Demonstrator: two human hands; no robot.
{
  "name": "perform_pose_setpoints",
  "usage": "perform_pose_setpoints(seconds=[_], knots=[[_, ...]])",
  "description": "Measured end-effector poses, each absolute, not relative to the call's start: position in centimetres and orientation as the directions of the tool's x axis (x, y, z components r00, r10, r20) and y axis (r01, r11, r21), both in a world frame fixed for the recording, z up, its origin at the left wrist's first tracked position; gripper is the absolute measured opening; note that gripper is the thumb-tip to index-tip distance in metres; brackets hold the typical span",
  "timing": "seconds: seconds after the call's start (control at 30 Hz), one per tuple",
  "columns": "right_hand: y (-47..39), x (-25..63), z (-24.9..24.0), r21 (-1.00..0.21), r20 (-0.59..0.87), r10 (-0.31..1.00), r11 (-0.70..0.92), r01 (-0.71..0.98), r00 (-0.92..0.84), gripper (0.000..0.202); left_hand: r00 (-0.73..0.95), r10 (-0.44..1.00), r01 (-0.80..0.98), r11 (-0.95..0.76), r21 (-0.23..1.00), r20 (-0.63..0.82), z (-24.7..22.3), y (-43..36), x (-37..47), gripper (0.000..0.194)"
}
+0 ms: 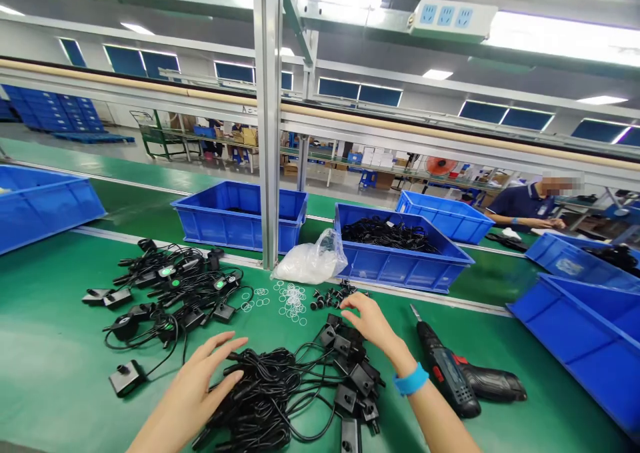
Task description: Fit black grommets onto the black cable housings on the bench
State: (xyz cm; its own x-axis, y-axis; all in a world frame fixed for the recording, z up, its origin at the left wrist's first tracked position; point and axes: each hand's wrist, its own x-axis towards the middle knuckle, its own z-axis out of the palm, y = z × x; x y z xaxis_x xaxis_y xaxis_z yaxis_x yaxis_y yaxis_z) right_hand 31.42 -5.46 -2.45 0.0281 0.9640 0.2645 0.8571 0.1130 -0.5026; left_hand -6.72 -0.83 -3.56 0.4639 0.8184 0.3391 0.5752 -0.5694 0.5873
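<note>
My left hand [203,379] hovers at the left edge of a bundle of coiled black cables [267,393], fingers apart and nothing held. My right hand [367,319], with a blue wristband, is raised over the black boxy parts [357,376] joined to those cables. Its fingers are spread, close to small black knobs [327,298]. Thin clear rings [291,301] lie scattered between the hands, farther back. At the left rests a pile of black cabled units [175,283], some with green stickers. One unit [126,378] sits apart in front of that pile.
A power drill [450,373] lies right of my right arm. Behind the rings are a clear plastic bag [315,259] and a metal post [269,126]. Blue bins [400,263] line the back and right of the green table. A person [525,203] sits at the far right.
</note>
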Motion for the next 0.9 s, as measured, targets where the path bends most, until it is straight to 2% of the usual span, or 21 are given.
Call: perform_pose_setpoints(seconds=[0.13, 0.23, 0.33, 0.43, 0.5, 0.63, 0.7, 0.77, 0.83, 0.9], knots=[[0.0, 30.0, -2.7, -0.405, 0.212, 0.956, 0.275, 0.872, -0.203, 0.032, 0.466, 0.845, 0.583, -0.516, 0.627, 0.262, -2.4, -1.6, -7.7, 0.038], [2.6, 28.7, -3.1, -0.371, 0.183, 0.919, 0.394, 0.841, -0.349, 0.042, 0.413, 0.88, 0.649, -0.465, 0.602, 0.234, -2.2, -1.6, -9.2, 0.038], [3.6, 28.0, -3.6, -0.389, 0.193, 0.886, 0.463, 0.797, -0.421, 0.035, 0.345, 0.905, 0.755, -0.425, 0.5, 0.248, -2.4, -0.6, -10.6, 0.036], [3.4, 27.7, -3.7, -0.461, 0.248, 0.871, 0.492, 0.739, -0.425, 0.022, 0.364, 0.903, 0.826, -0.427, 0.369, 0.23, -3.0, 1.5, -10.9, 0.034], [2.6, 27.3, -3.4, -0.54, 0.304, 0.875, 0.484, 0.689, -0.377, 0.015, 0.402, 0.895, 0.852, -0.443, 0.277, 0.195, -3.6, 3.3, -10.0, 0.041], [-1.3, 25.8, -1.8, -0.716, 0.383, 0.903, 0.424, 0.555, -0.196, 0.027, 0.426, 0.889, 0.868, -0.454, 0.201, 0.169, -4.5, 7.1, -7.2, 0.057], [-4.1, 25.4, -0.7, -0.833, 0.379, 0.921, 0.382, 0.401, -0.091, 0.029, 0.425, 0.89, 0.865, -0.453, 0.214, 0.167, -4.6, 8.6, -6.2, 0.047], [-7.1, 25.5, -0.1, -0.932, 0.316, 0.948, 0.305, 0.194, 0.031, 0.029, 0.433, 0.885, 0.852, -0.464, 0.243, 0.172, -4.2, 9.6, -5.9, 0.031], [-9.9, 26.3, 0.0, -0.975, 0.222, 0.963, 0.218, 0.039, 0.15, 0.028, 0.447, 0.874, 0.823, -0.485, 0.294, 0.189, -3.4, 10.1, -6.3, 0.022], [-12.3, 27.4, -0.7, -0.988, 0.153, 0.954, 0.156, 0.008, 0.256, 0.028, 0.449, 0.864, 0.783, -0.503, 0.366, 0.226, -2.3, 10.3, -7.1, 0.022]])
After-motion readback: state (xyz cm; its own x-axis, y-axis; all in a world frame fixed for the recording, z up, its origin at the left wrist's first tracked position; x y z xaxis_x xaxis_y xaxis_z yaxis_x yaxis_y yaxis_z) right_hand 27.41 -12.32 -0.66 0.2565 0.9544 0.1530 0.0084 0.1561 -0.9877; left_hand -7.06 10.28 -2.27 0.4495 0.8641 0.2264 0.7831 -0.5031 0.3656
